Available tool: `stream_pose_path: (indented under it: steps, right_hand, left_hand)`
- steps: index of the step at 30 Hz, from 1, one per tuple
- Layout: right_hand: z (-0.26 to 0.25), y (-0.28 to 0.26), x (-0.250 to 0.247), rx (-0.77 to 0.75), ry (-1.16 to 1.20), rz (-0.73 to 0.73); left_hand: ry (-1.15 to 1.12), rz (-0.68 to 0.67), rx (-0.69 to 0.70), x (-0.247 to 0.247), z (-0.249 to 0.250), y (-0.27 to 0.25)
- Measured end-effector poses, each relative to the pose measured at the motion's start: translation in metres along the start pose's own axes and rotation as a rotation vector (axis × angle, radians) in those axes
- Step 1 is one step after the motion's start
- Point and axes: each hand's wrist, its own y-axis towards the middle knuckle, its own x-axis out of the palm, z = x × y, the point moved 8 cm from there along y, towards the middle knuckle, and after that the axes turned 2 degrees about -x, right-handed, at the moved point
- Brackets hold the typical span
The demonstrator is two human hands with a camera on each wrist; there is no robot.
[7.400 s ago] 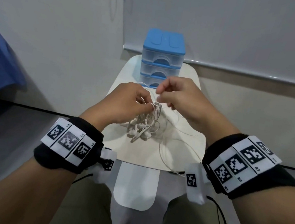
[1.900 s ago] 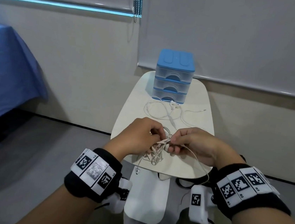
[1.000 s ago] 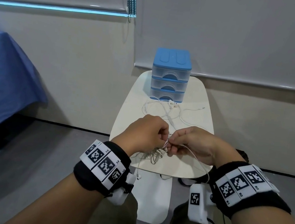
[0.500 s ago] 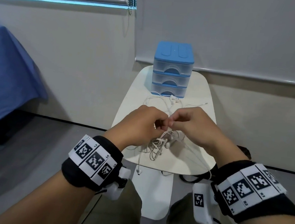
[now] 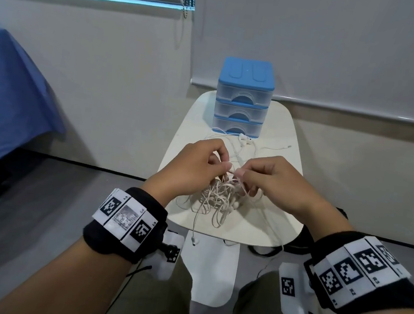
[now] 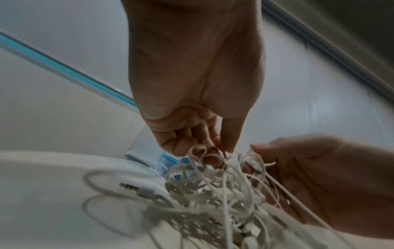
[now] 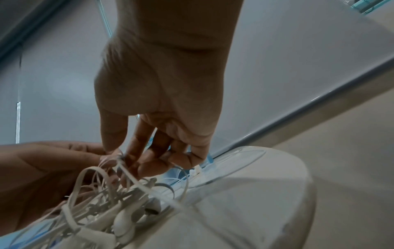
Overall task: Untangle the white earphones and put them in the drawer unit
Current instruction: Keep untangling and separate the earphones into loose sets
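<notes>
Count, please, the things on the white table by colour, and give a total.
Blue and clear: 1, the drawer unit.
White: 2, the tangled earphones that both hands pinch, and the loose earphones before the unit.
Total: 3.

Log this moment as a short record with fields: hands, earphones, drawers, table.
left hand: pinches a cord at the top of the tangle
right hand: pinches a cord next to it
tangled earphones: white bundle under both hands, partly resting on the table, one earbud hanging over the near edge
loose earphones: spread out in front of the drawer unit
drawer unit: blue top, three clear drawers, all closed
table: small, white
</notes>
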Motion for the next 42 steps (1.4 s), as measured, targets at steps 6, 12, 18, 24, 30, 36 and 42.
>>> stream_pose_path:
  steps: [6, 12, 18, 24, 30, 36, 42]
  right_hand:
    - [0.000, 0.003, 0.005, 0.043, -0.141, -0.017]
    - [-0.024, 0.008, -0.013, 0.086, -0.099, 0.115]
    - [-0.044, 0.012, -0.019, 0.117, -0.016, 0.193]
    - [-0.052, 0.012, -0.024, 0.100, 0.012, 0.339]
    - [-0.053, 0.012, -0.031, 0.077, 0.054, 0.423]
    - [-0.059, 0.014, -0.032, 0.019, -0.081, 0.315]
    - [-0.071, 0.016, -0.035, -0.025, -0.101, 0.222]
  left_hand:
    - [-0.204, 0.016, -0.041, -0.002, 0.002, -0.002]
    - [-0.285, -0.119, -0.023, 0.010, 0.010, -0.006]
    - [-0.320, -0.098, 0.015, -0.001, 0.017, -0.003]
    - [-0.401, -0.011, 0.002, -0.010, 0.018, 0.002]
    - [-0.439, 0.012, 0.045, -0.016, 0.026, 0.002]
    - [-0.358, -0.100, 0.072, -0.011, 0.031, 0.006]
    - [-0.271, -0.282, 0.086, 0.009, 0.032, 0.004]
